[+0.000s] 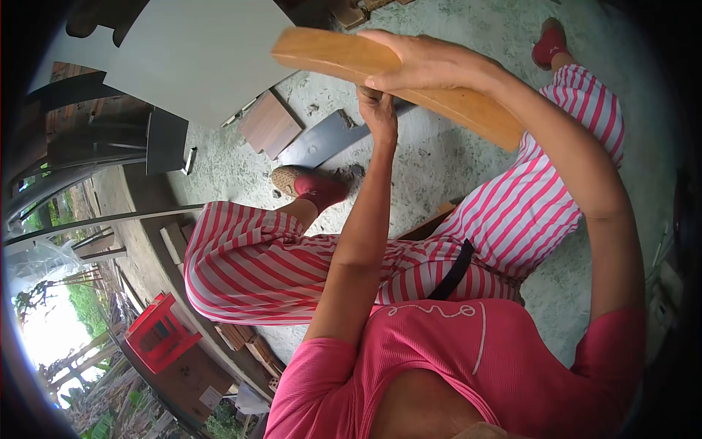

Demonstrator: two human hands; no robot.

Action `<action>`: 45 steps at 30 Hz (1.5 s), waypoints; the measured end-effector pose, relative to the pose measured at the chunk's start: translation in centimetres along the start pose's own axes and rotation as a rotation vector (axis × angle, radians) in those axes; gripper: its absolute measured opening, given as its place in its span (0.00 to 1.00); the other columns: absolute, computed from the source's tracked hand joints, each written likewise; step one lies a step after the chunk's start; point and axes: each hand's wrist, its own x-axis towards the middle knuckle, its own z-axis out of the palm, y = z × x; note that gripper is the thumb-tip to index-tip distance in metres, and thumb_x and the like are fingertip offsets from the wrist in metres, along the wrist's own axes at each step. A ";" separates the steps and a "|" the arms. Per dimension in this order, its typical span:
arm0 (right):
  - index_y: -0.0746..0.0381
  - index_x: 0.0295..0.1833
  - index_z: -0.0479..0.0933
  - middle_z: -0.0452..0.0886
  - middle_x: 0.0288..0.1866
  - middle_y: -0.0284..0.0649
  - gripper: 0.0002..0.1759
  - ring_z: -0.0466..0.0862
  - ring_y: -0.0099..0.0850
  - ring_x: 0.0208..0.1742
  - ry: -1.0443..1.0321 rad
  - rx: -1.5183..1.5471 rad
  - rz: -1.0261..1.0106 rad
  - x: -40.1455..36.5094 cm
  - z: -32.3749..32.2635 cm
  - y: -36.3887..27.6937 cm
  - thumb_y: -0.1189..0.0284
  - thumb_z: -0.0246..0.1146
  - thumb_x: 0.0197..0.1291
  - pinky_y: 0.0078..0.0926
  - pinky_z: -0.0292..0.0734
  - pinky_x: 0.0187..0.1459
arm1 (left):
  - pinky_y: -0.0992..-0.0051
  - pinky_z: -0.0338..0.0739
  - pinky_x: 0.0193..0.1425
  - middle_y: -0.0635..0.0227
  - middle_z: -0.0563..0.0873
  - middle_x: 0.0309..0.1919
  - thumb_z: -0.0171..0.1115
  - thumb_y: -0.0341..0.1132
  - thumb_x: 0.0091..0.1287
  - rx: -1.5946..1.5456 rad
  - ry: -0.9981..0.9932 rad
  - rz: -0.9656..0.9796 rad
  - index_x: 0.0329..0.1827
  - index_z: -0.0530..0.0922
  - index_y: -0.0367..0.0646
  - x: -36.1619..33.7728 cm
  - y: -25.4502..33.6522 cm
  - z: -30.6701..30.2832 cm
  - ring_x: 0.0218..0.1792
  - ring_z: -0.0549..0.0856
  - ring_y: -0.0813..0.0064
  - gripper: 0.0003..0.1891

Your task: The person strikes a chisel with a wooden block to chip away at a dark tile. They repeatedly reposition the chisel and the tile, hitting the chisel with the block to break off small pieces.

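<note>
A thick, varnished piece of wood [457, 113], slightly bent along its length, is held up slantwise in front of me. My right hand [428, 64] wraps over its upper edge, with the thumb on the near face. Just beneath the wood is my left hand [378, 117], its fingers closed close under the lower edge. A small dark end shows at the top of that fist; I cannot tell what it belongs to.
A large pale panel [197, 55] stands at the upper left. On the stained concrete floor lie a brown wood-grain board [270, 124] and a grey metal-like strip [322, 139], near my left shoe [296, 181]. A red plastic stool [161, 333] is at the lower left.
</note>
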 end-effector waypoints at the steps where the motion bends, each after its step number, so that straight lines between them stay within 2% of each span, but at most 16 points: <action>1: 0.59 0.72 0.56 0.78 0.52 0.56 0.49 0.81 0.44 0.52 0.107 0.014 -0.058 -0.2 -0.7 -0.9 0.42 0.60 0.50 0.37 0.76 0.51 | 0.79 0.71 0.53 0.69 0.80 0.43 0.62 0.24 0.62 -0.004 0.011 -0.045 0.51 0.71 0.36 0.3 0.4 0.1 0.44 0.78 0.80 0.15; 4: 0.72 0.73 0.44 0.63 0.66 0.62 0.60 0.67 0.43 0.67 0.062 0.374 -0.231 -0.3 -2.8 -2.3 0.36 0.59 0.51 0.34 0.66 0.63 | 0.79 0.71 0.50 0.70 0.80 0.43 0.61 0.23 0.62 -0.043 -0.018 -0.066 0.49 0.73 0.36 0.9 0.4 -0.8 0.43 0.78 0.80 0.12; 5: 0.72 0.73 0.44 0.63 0.66 0.62 0.60 0.67 0.43 0.67 0.061 0.373 -0.229 -0.3 -2.4 -2.6 0.36 0.59 0.51 0.34 0.66 0.63 | 0.79 0.72 0.50 0.69 0.81 0.43 0.61 0.23 0.62 -0.031 -0.048 -0.090 0.48 0.73 0.36 1.1 0.6 -0.9 0.43 0.78 0.80 0.12; 7: 0.59 0.72 0.55 0.79 0.50 0.56 0.48 0.83 0.44 0.47 0.319 0.110 -0.256 -0.2 -0.4 -2.4 0.43 0.59 0.52 0.37 0.78 0.47 | 0.79 0.72 0.48 0.68 0.81 0.43 0.60 0.26 0.64 -0.028 -0.065 -0.037 0.48 0.74 0.35 1.4 -0.6 -1.8 0.44 0.78 0.79 0.11; 9: 0.59 0.73 0.53 0.81 0.47 0.54 0.49 0.84 0.43 0.42 -0.031 -0.223 0.000 1.1 2.6 1.2 0.45 0.61 0.50 0.38 0.79 0.42 | 0.79 0.72 0.47 0.68 0.80 0.44 0.59 0.32 0.66 0.309 -0.121 0.212 0.48 0.74 0.35 1.4 -1.0 -2.5 0.43 0.78 0.78 0.12; 15: 0.67 0.64 0.63 0.81 0.45 0.56 0.49 0.84 0.43 0.44 0.212 0.060 -0.079 1.9 1.3 -0.3 0.40 0.61 0.46 0.34 0.79 0.44 | 0.79 0.74 0.44 0.69 0.81 0.41 0.63 0.30 0.63 -0.036 -0.027 -0.079 0.43 0.74 0.36 1.1 0.5 -2.0 0.39 0.78 0.80 0.10; 17: 0.73 0.72 0.45 0.66 0.64 0.63 0.62 0.68 0.44 0.66 0.154 0.218 -0.231 1.5 -1.8 -0.9 0.35 0.59 0.50 0.34 0.68 0.62 | 0.78 0.74 0.45 0.66 0.84 0.40 0.63 0.32 0.63 0.142 -0.059 -0.091 0.47 0.74 0.35 1.6 -0.3 -2.1 0.41 0.81 0.80 0.13; 18: 0.73 0.72 0.45 0.66 0.64 0.63 0.62 0.68 0.44 0.66 0.154 0.217 -0.234 1.1 -1.8 -1.4 0.35 0.59 0.50 0.34 0.68 0.62 | 0.78 0.74 0.46 0.66 0.84 0.40 0.62 0.26 0.63 0.158 -0.053 -0.092 0.47 0.75 0.36 1.4 0.1 -1.7 0.41 0.81 0.80 0.11; 20: 0.68 0.64 0.63 0.80 0.44 0.57 0.49 0.84 0.43 0.44 0.278 0.127 -0.140 -0.3 -1.7 -2.4 0.41 0.62 0.46 0.34 0.80 0.43 | 0.79 0.74 0.43 0.68 0.83 0.36 0.63 0.27 0.62 0.107 -0.060 -0.027 0.44 0.75 0.37 1.0 1.0 -0.4 0.37 0.79 0.81 0.10; 21: 0.67 0.67 0.59 0.79 0.45 0.58 0.50 0.85 0.43 0.40 0.363 0.246 -0.264 0.0 -0.4 -1.8 0.41 0.61 0.49 0.37 0.80 0.42 | 0.79 0.73 0.41 0.70 0.82 0.32 0.64 0.28 0.61 0.057 -0.069 0.030 0.42 0.74 0.37 1.0 1.3 0.0 0.33 0.78 0.81 0.10; 23: 0.65 0.68 0.60 0.80 0.44 0.57 0.49 0.85 0.42 0.40 -0.003 -0.149 0.054 1.3 1.7 1.9 0.42 0.61 0.49 0.37 0.79 0.41 | 0.77 0.73 0.44 0.68 0.83 0.36 0.64 0.28 0.62 0.162 -0.134 -0.040 0.46 0.74 0.35 0.7 1.0 -0.9 0.37 0.78 0.80 0.12; 25: 0.63 0.68 0.60 0.80 0.44 0.56 0.48 0.85 0.42 0.41 0.037 -0.100 0.035 1.5 1.9 2.5 0.42 0.61 0.49 0.37 0.78 0.41 | 0.77 0.73 0.45 0.67 0.83 0.38 0.64 0.28 0.62 0.418 -0.153 0.034 0.47 0.74 0.34 0.5 1.9 -0.6 0.38 0.78 0.80 0.13; 26: 0.61 0.68 0.60 0.81 0.45 0.56 0.47 0.84 0.42 0.41 0.045 -0.051 0.016 1.6 2.1 3.0 0.42 0.61 0.50 0.37 0.78 0.41 | 0.78 0.73 0.45 0.68 0.83 0.35 0.64 0.29 0.62 0.183 -0.094 -0.016 0.45 0.74 0.35 0.2 1.9 -0.1 0.36 0.78 0.80 0.11; 31: 0.63 0.69 0.59 0.80 0.49 0.57 0.50 0.82 0.42 0.49 0.208 0.016 -0.011 -0.4 -1.0 2.0 0.39 0.60 0.49 0.36 0.76 0.47 | 0.78 0.74 0.42 0.69 0.82 0.34 0.66 0.30 0.61 0.300 -0.029 -0.041 0.43 0.74 0.37 1.5 1.9 -1.7 0.34 0.79 0.80 0.12; 33: 0.74 0.70 0.47 0.67 0.63 0.62 0.61 0.70 0.44 0.65 0.097 0.195 -0.075 -0.8 -2.6 2.2 0.35 0.59 0.50 0.33 0.69 0.61 | 0.78 0.74 0.41 0.68 0.82 0.33 0.66 0.31 0.61 0.298 -0.004 -0.056 0.43 0.73 0.36 2.1 2.9 -1.8 0.33 0.78 0.79 0.12; 45: 0.67 0.70 0.55 0.75 0.54 0.62 0.56 0.80 0.45 0.54 0.215 0.008 -0.028 -0.3 -0.3 2.0 0.34 0.57 0.48 0.37 0.76 0.50 | 0.77 0.73 0.42 0.68 0.81 0.34 0.66 0.33 0.62 0.171 0.095 0.005 0.41 0.74 0.37 2.5 1.7 -1.8 0.34 0.77 0.79 0.12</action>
